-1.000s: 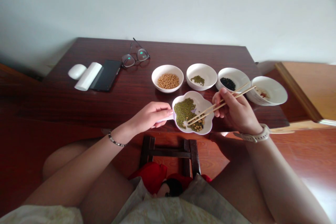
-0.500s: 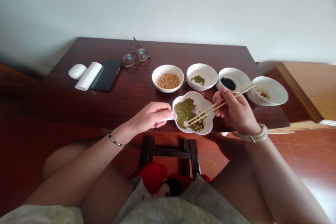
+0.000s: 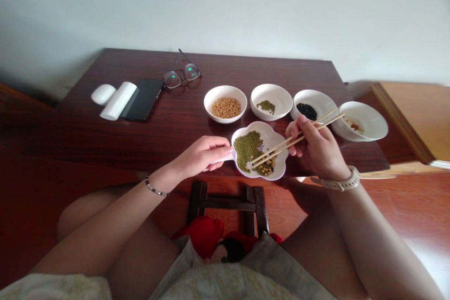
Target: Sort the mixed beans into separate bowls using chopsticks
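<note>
My left hand (image 3: pixel 207 154) is closed around the handle of a white flower-shaped bowl (image 3: pixel 272 138) with a lilac rim. Inside lie mung beans (image 3: pixel 248 144), mostly at the left, and a mix with yellow soybeans and some dark beans (image 3: pixel 269 166) near the front. A pair of wooden chopsticks (image 3: pixel 293 140) is held in my right hand (image 3: pixel 316 147), tips down among the beans. Whether the tips pinch a bean is too small to tell. Behind stand white bowls: one with soybeans (image 3: pixel 226 108), one with a few mung beans (image 3: pixel 267 106), one with black beans (image 3: pixel 307 111).
At the far right, a larger white bowl (image 3: pixel 374 122) holds pale and reddish bits. Eyeglasses (image 3: pixel 182 76), a black phone (image 3: pixel 146 98), a white cylindrical case (image 3: pixel 118 101) and a white rounded object (image 3: pixel 103 94) lie on the left of the dark table (image 3: pixel 176 126).
A white bit by the chopstick tips no longer shows; a small dark spot is there now. Both hands keep their grips, and the view has shifted very slightly.
</note>
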The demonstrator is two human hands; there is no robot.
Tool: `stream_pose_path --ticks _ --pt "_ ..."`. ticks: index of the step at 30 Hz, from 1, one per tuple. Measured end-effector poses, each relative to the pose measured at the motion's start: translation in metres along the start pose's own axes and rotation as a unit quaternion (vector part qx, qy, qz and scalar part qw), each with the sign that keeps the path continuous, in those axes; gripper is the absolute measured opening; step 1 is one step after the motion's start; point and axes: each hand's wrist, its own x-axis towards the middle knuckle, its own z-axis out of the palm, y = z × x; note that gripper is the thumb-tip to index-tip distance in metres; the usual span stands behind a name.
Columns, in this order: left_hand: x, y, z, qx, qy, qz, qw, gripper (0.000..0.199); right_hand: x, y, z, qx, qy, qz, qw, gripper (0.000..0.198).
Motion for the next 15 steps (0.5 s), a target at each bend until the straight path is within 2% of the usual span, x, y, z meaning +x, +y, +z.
stream_pose_path --ticks 15 --pt "-0.0004 -0.0011 0.0015 0.017 0.003 0.003 1.000 0.037 0.0015 0.0050 -0.0028 -0.056 -0.009 -0.022 0.998 0.051"
